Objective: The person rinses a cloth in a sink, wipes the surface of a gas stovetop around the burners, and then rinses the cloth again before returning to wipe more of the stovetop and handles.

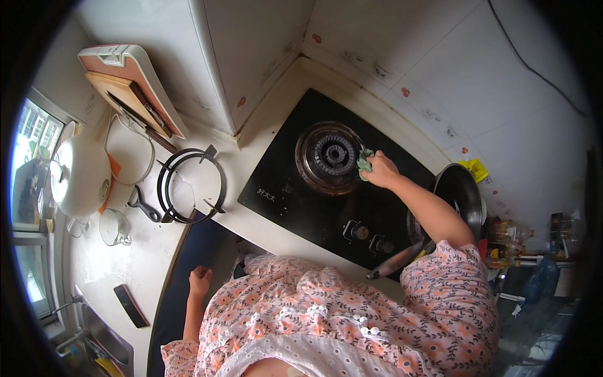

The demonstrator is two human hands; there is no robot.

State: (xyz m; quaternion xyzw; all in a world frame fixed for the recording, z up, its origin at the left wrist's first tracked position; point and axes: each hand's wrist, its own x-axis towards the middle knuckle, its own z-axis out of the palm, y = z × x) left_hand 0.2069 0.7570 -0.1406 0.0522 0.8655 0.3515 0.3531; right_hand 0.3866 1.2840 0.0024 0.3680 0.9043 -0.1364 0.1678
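My right hand (382,170) grips a crumpled green cloth (365,165) against the right rim of a round gas burner (333,158). The burner, with a stained metal drip ring, is set in a black glass hob (292,188); two control knobs (359,232) sit near its front edge. My left hand (201,278) hangs beside my body, in front of the counter, its fingers curled; whether it holds anything cannot be told. A black pan support ring (221,176) lies on the white counter left of the hob.
A black wok (459,188) stands at the hob's right end, near a knife-like blade (395,261) and bottles (506,233). On the left are cutting boards (110,89), knives (134,115), a white pot (85,174), a peeler (143,205), a glass mug (113,227), a dark phone-like object (130,306) and a sink (106,330).
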